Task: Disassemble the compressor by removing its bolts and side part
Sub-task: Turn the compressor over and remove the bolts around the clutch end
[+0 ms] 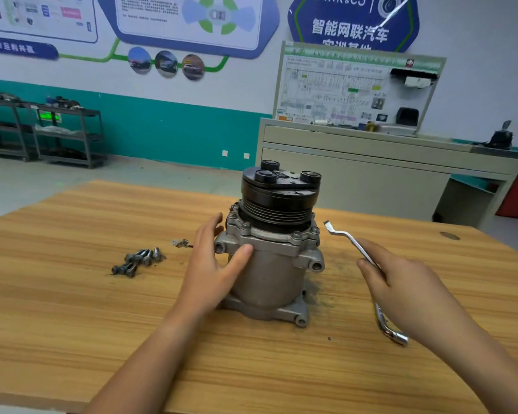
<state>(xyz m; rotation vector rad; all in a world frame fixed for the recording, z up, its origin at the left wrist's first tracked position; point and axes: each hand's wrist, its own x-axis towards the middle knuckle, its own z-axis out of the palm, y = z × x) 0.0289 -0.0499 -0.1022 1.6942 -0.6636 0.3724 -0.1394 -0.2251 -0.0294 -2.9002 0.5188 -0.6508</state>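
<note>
- While it stands upright at the middle of the grainy wooden table [72, 309], the compressor [269, 264] shows a smooth grey cast-metal cylinder body with lugged flanges and a black ribbed pulley [278, 201] on top.
- Left hand [213, 264] lies flat against the body's left side, fingers straight and spread, thumb pressed on the front.
- Right hand [407, 282], just right of the compressor and apart from it, curls round one shiny, bent metal wrench [346, 239].
- Loose dark bolts [138, 259], about six, lie heaped on the table left of the left hand.
</note>
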